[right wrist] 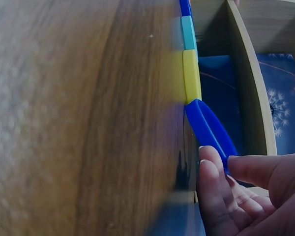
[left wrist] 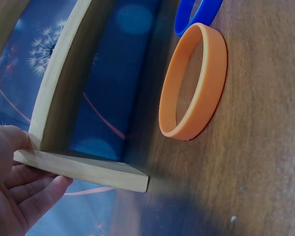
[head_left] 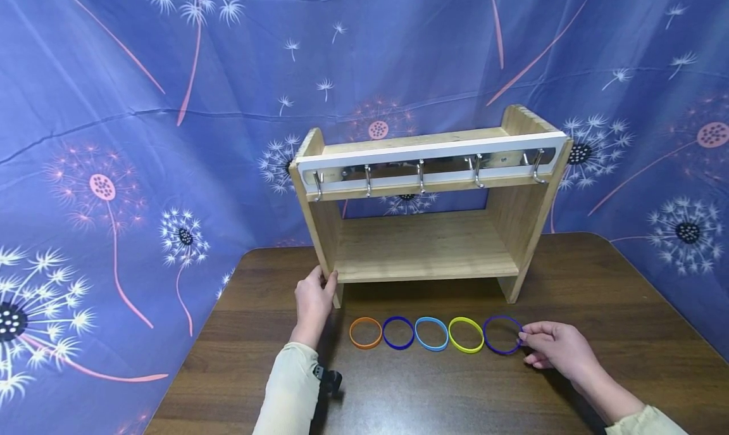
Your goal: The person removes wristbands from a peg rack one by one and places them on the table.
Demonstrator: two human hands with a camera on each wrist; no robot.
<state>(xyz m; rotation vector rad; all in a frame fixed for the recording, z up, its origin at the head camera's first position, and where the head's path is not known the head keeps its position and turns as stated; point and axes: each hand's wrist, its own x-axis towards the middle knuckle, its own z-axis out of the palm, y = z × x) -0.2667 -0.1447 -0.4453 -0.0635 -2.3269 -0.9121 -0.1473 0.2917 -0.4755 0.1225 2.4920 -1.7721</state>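
My right hand (head_left: 560,349) pinches the right edge of a dark blue silicone wristband (head_left: 503,335) between thumb and fingers. In the right wrist view that blue wristband (right wrist: 212,130) slants, its held end raised off the table and its other end by the yellow wristband (right wrist: 191,76). To its left lie a yellow wristband (head_left: 466,335), a light blue one (head_left: 431,334), another dark blue one (head_left: 398,332) and an orange one (head_left: 366,333), in a row. My left hand (head_left: 313,299) holds the lower left side panel of a wooden shelf (head_left: 427,245), thumb inside, fingers outside.
A white rail (head_left: 393,183) with several metal hooks (head_left: 421,175) runs along the shelf's upper front. The shelf stands on a brown wooden table (head_left: 398,397), behind the wristbands. A blue dandelion-print cloth (head_left: 228,74) hangs behind and beside the table.
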